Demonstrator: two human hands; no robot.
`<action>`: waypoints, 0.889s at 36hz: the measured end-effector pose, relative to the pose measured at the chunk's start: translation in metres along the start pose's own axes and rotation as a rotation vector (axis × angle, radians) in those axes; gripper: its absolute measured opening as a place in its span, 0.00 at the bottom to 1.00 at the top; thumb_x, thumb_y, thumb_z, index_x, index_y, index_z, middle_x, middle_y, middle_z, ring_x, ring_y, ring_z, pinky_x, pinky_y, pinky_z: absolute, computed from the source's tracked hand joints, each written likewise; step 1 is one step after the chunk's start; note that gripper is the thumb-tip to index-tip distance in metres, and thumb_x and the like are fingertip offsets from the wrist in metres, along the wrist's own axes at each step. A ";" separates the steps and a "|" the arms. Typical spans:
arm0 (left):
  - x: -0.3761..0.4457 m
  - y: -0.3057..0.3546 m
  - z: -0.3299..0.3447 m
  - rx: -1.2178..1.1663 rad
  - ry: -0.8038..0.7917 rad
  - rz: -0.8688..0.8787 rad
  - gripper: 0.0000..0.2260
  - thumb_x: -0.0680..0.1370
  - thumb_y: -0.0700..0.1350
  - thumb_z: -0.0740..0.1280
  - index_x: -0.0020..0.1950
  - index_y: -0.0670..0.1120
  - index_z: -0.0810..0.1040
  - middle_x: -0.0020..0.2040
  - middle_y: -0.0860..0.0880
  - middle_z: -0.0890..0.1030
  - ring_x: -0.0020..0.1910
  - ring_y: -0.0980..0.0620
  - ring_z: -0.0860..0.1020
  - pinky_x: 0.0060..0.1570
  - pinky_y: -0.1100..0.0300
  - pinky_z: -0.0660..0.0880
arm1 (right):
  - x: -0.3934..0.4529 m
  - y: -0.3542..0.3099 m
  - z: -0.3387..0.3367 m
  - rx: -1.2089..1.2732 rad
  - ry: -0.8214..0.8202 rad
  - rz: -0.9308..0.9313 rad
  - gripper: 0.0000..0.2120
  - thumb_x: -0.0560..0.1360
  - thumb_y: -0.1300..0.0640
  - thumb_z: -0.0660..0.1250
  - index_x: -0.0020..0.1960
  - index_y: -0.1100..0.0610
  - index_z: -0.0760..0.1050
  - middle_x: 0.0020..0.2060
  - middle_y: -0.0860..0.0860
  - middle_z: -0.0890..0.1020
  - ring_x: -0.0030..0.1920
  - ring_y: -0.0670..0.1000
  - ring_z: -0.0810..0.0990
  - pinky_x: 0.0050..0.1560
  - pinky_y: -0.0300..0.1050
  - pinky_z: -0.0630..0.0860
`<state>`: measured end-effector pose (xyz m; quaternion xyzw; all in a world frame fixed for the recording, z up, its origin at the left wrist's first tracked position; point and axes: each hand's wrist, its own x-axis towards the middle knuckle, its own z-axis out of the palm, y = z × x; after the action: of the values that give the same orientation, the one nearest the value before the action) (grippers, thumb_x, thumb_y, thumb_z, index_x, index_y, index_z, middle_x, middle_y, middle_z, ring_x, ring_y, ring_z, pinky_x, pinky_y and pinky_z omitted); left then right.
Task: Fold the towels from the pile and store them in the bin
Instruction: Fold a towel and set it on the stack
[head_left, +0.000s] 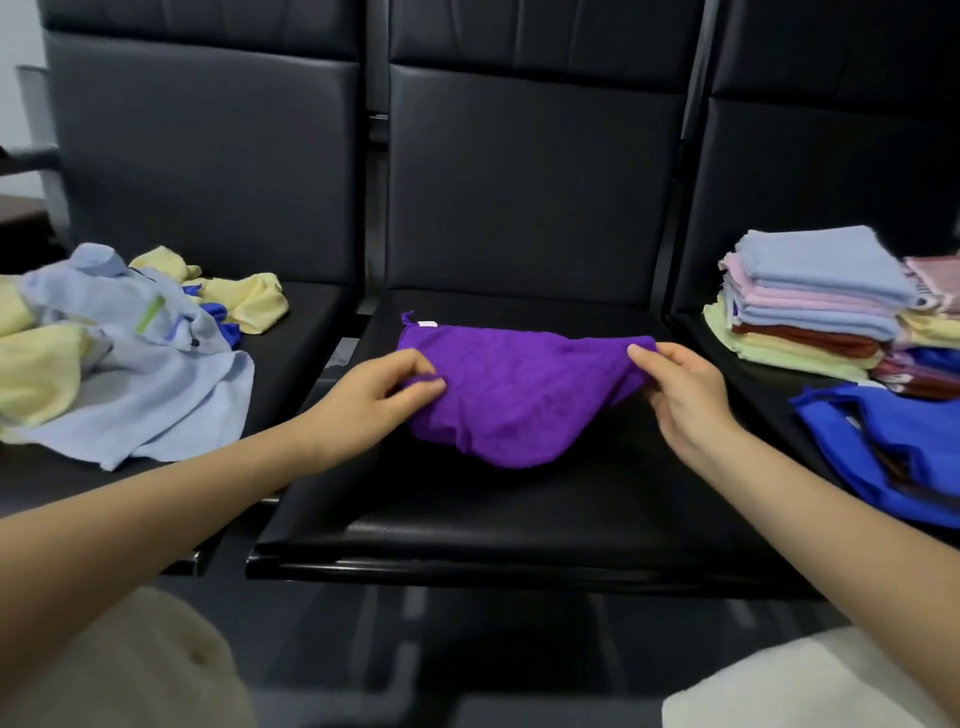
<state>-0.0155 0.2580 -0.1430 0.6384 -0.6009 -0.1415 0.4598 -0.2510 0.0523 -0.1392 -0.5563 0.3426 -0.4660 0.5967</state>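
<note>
A purple towel (519, 389) hangs slack over the middle black seat (519, 519), with a white tag at its far left corner. My left hand (379, 395) pinches its left edge between thumb and fingers. My right hand (680, 384) pinches its right corner. On the left seat lies the loose pile (119, 353) of light blue, yellow and blue towels. On the right seat stands a stack of folded towels (810, 306) in blue, pink, red and yellow. A blue fabric bin (893, 452) lies collapsed in front of that stack.
Black padded backrests (519, 182) rise behind all three seats. More folded towels (930, 332) sit at the far right edge. The person's light trousers (130, 670) show at the bottom, in front of the seat's front edge.
</note>
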 end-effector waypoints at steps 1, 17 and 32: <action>0.002 0.000 -0.001 0.002 0.058 -0.029 0.11 0.80 0.47 0.65 0.44 0.41 0.75 0.35 0.54 0.73 0.35 0.61 0.68 0.38 0.65 0.66 | 0.001 -0.002 -0.003 0.039 0.029 0.013 0.06 0.75 0.66 0.68 0.42 0.58 0.78 0.34 0.49 0.84 0.40 0.46 0.83 0.46 0.42 0.77; -0.001 -0.001 0.006 -0.073 0.214 -0.251 0.16 0.83 0.49 0.57 0.38 0.45 0.71 0.30 0.58 0.70 0.31 0.64 0.68 0.36 0.67 0.65 | -0.002 -0.010 -0.030 -0.158 0.056 0.381 0.03 0.77 0.61 0.69 0.49 0.60 0.77 0.42 0.56 0.82 0.41 0.53 0.80 0.44 0.46 0.77; -0.018 0.002 0.022 0.071 0.010 -0.086 0.17 0.82 0.49 0.59 0.43 0.35 0.74 0.36 0.48 0.72 0.38 0.57 0.69 0.43 0.61 0.68 | -0.055 0.006 -0.028 -1.228 -0.189 -0.585 0.18 0.72 0.39 0.64 0.50 0.53 0.78 0.48 0.50 0.77 0.55 0.54 0.72 0.53 0.49 0.72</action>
<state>-0.0370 0.2651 -0.1597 0.6802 -0.5752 -0.1364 0.4335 -0.2940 0.0941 -0.1548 -0.9016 0.3269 -0.2787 0.0502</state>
